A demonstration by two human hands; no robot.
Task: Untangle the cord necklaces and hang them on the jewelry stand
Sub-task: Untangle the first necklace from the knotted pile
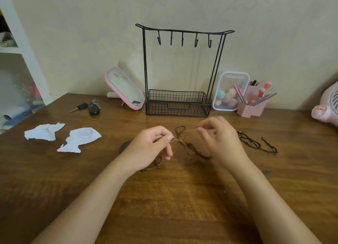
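Observation:
A tangle of brown cord necklaces [190,146] lies on the wooden table [164,198] between my hands. My left hand [151,146] pinches one end of the tangle between thumb and fingertips. My right hand [219,139] hovers just right of it with curled fingers pinched together, apparently on a thin strand that is blurred. A separate dark cord necklace [256,143] lies to the right of my right hand. The black wire jewelry stand [182,69] rises at the back, with several bare hooks on its top bar and a mesh basket base.
Two crumpled white papers [62,135] lie at the left. Car keys [89,107] and a pink mirror [124,88] sit left of the stand. A clear box of sponges [228,91] and a pink brush holder [254,102] stand to its right. A pink fan [327,108] is at the far right.

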